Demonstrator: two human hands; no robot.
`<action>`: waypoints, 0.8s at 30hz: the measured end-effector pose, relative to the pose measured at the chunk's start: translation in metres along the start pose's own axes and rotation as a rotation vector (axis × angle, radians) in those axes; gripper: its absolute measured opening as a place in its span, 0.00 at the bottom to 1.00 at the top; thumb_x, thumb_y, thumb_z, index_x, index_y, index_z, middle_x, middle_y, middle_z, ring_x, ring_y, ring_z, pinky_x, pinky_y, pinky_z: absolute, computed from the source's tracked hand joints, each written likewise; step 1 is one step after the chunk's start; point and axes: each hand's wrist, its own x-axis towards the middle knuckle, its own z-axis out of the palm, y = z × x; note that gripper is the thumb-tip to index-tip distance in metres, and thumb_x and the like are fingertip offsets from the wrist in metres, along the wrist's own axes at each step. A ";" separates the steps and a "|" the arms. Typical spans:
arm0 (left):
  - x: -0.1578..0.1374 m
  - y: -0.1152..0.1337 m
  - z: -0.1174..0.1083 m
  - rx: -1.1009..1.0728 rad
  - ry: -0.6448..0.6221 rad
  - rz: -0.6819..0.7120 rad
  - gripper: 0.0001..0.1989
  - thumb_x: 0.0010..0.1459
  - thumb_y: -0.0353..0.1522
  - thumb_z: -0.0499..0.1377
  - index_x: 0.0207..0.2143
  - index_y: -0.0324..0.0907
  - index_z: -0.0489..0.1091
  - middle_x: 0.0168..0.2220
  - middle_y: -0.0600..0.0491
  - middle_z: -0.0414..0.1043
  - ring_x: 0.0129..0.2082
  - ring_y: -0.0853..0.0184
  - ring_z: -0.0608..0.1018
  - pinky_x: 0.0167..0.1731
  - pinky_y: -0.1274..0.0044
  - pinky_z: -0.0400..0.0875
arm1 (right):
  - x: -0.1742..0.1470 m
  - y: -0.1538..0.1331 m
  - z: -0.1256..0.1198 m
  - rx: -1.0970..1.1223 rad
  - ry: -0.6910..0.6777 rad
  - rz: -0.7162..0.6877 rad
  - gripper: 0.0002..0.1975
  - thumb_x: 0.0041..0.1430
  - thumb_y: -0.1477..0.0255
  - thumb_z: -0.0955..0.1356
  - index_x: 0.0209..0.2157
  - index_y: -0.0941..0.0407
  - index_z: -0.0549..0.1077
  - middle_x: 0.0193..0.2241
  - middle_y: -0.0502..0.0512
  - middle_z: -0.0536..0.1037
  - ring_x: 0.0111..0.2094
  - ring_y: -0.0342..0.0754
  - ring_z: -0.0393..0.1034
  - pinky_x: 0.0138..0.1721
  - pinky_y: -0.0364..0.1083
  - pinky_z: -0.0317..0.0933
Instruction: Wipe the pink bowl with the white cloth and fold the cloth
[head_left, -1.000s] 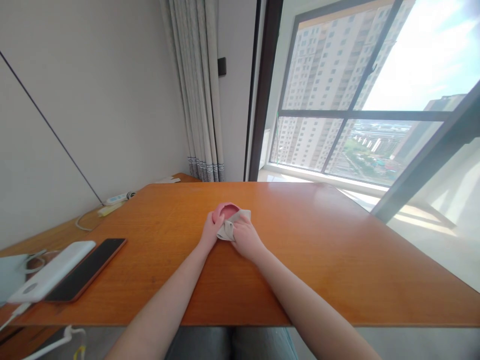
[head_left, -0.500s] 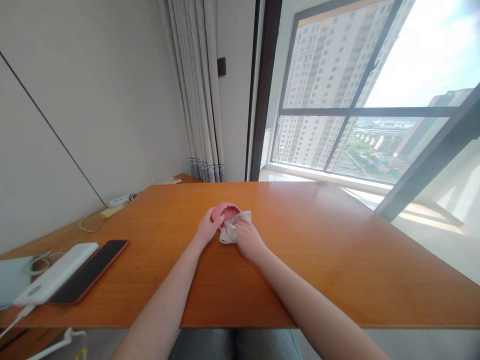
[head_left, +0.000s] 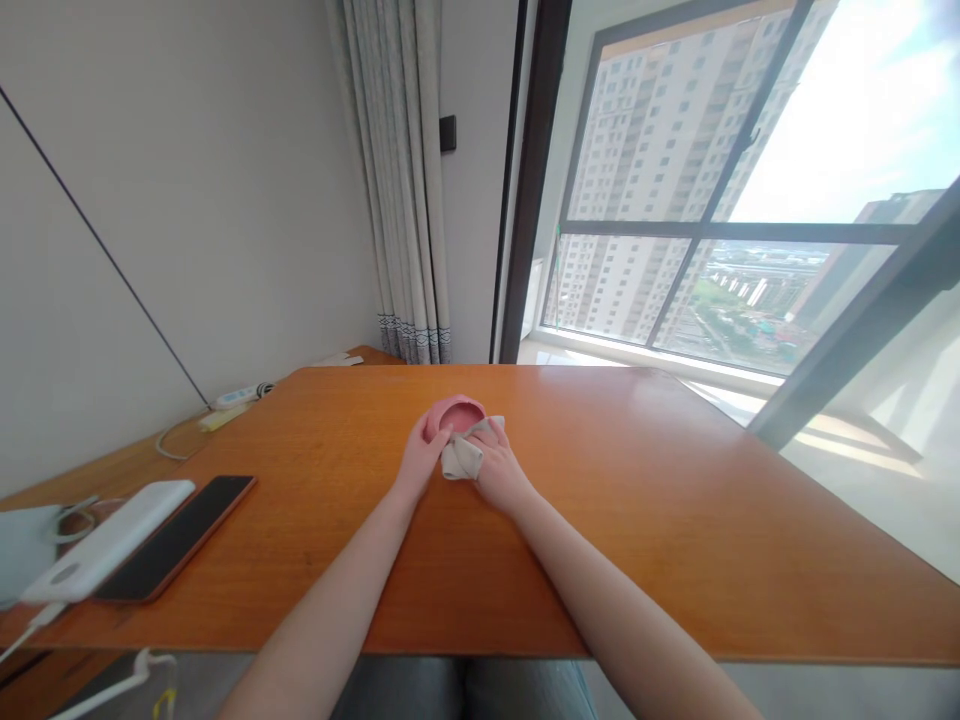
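A pink bowl-like object (head_left: 459,414) is tilted over the middle of the wooden table, its hollow side facing me. My left hand (head_left: 422,455) grips its left rim, the thumb on the near edge. In my right hand (head_left: 498,468) is a pale grey cloth (head_left: 462,458), bunched against the near right rim of the pink object. One fold of the cloth hangs below the rim, and a corner pokes up past my right fingers. The fingertips of my right hand are partly hidden by the cloth.
On the left of the wooden table (head_left: 637,520) lie a black phone (head_left: 176,540) and a white power bank (head_left: 112,540) with a cable plugged in. Farther back at the left is a power strip (head_left: 236,398). A curtain and a large window stand behind.
The pink object has turned a little, so more of its hollow shows, and has shifted slightly right. The cloth and my right hand have moved slightly up along its rim.
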 end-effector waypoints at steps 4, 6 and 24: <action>0.006 0.002 -0.012 -0.036 0.007 -0.111 0.21 0.47 0.42 0.62 0.42 0.41 0.70 0.36 0.50 0.74 0.39 0.62 0.75 0.40 0.72 0.70 | 0.001 0.004 -0.004 -0.021 -0.008 -0.020 0.15 0.61 0.78 0.58 0.45 0.53 0.69 0.38 0.53 0.74 0.48 0.48 0.64 0.62 0.61 0.31; 0.004 -0.001 -0.008 -0.054 0.051 -0.144 0.21 0.47 0.43 0.62 0.41 0.41 0.70 0.33 0.51 0.73 0.37 0.64 0.75 0.38 0.73 0.70 | 0.001 0.004 0.000 -0.046 -0.003 -0.035 0.14 0.61 0.79 0.57 0.43 0.54 0.70 0.35 0.54 0.74 0.44 0.48 0.65 0.62 0.60 0.35; 0.005 -0.006 -0.008 -0.182 0.117 -0.125 0.25 0.47 0.44 0.62 0.45 0.42 0.65 0.39 0.51 0.72 0.37 0.67 0.75 0.36 0.76 0.70 | 0.001 -0.001 0.009 -0.105 0.034 -0.061 0.16 0.61 0.78 0.58 0.48 0.56 0.67 0.41 0.57 0.73 0.48 0.51 0.63 0.62 0.62 0.35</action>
